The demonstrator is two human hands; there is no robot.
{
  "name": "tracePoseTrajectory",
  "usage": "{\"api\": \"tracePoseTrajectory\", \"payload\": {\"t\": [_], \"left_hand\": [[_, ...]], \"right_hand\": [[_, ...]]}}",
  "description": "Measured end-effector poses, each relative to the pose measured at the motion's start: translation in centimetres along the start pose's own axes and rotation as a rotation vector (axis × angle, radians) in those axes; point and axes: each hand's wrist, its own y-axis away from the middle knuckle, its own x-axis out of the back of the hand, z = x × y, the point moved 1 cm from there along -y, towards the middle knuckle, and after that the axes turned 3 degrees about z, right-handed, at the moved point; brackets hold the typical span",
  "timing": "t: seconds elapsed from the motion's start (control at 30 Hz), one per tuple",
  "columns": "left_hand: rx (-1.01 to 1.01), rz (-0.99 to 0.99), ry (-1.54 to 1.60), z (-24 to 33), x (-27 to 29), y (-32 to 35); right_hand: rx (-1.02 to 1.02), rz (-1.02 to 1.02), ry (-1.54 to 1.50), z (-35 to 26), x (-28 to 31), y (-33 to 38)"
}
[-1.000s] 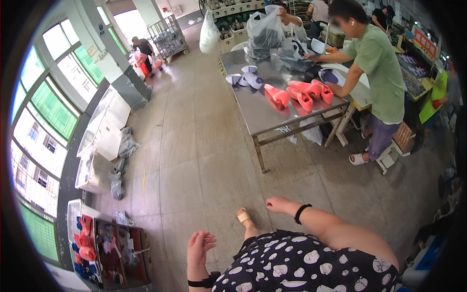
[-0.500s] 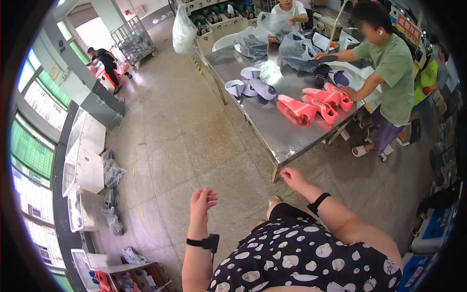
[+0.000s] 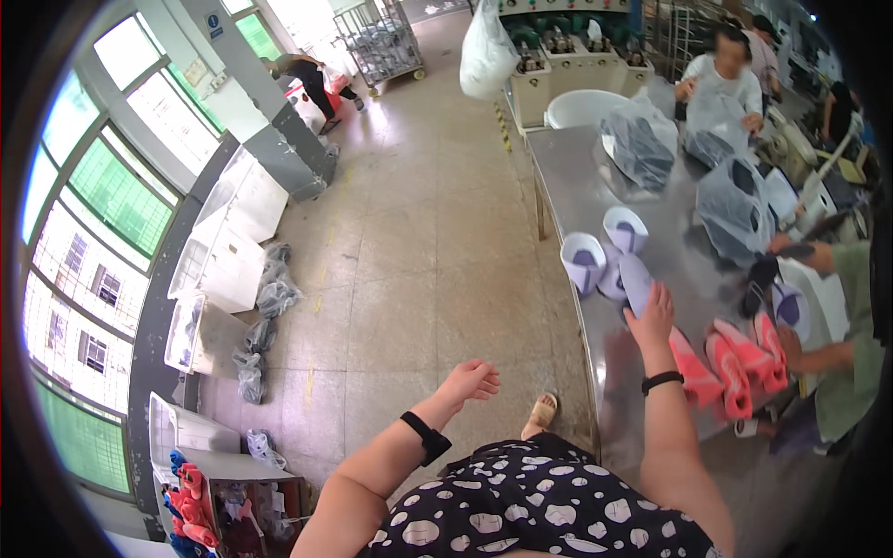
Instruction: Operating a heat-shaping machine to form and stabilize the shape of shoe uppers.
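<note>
1. Over the metal table (image 3: 567,172), to the front right, the right hand (image 3: 654,314) reaches forward, palm down, its fingers extended and lying at the near end of a lavender shoe (image 3: 636,279). Whether the fingers pinch it or merely touch it, I cannot tell.

2. Out over the floor (image 3: 419,279), clear of the table's edge, the left hand (image 3: 473,381) hangs with fingers slightly bent and a little apart, holding nothing (a dark strap (image 3: 425,438) circles the forearm behind it).

3. Just beyond the lavender shoe, three more lavender pieces cluster near the table's left edge: a left piece (image 3: 583,261) and a far piece (image 3: 625,229), both with openings facing up, and a middle piece (image 3: 610,275) between them and the shoe.

4. To the right of the right wrist, several coral shoes (image 3: 730,372) lie close together. A co-worker's hand (image 3: 791,352) is at their far side, the body partly cut off by the dark rim of the view.

5. Farther along the tabletop, a filled plastic bag (image 3: 642,144) sits near the far end, with a second plastic bag (image 3: 735,209) nearer. Behind them, a person in white (image 3: 718,88) handles clear plastic.

6. Beyond the table's far left corner stands a round white tub (image 3: 586,110).
</note>
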Motion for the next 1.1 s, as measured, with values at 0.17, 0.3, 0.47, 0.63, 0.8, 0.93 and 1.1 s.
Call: {"api": "tracePoseTrajectory", "payload": {"t": [0.17,0.3,0.47,0.63,0.8,0.93,1.1], "left_hand": [[-0.040,0.012,-0.056,5.8,-1.3,-7.9],[-0.025,-0.022,-0.006,8.6,-5.1,-15.4],[-0.011,0.069,0.039,11.6,-9.0,-24.6],[0.107,-0.114,0.016,15.2,-12.8,-31.2],[-0.010,-0.213,-0.432,12.1,-14.1,-37.0],[0.077,-0.231,-0.282,16.5,-13.7,-33.9],[0.059,-0.392,-0.091,17.6,-7.7,-36.3]], "right_hand": [[-0.113,-0.381,0.211,0.9,-3.2,-2.3],[-0.260,-0.175,0.082,6.2,-5.1,-2.4],[-0.860,0.283,-0.809,10.4,-2.9,-5.9],[-1.257,0.355,-1.385,7.7,1.1,-9.4],[-0.958,-0.089,-1.263,-0.3,-3.8,-11.8],[-0.675,-0.360,-0.424,-1.3,-11.6,-12.5],[-0.491,-0.483,-0.207,-5.8,-17.4,-14.6]]}}
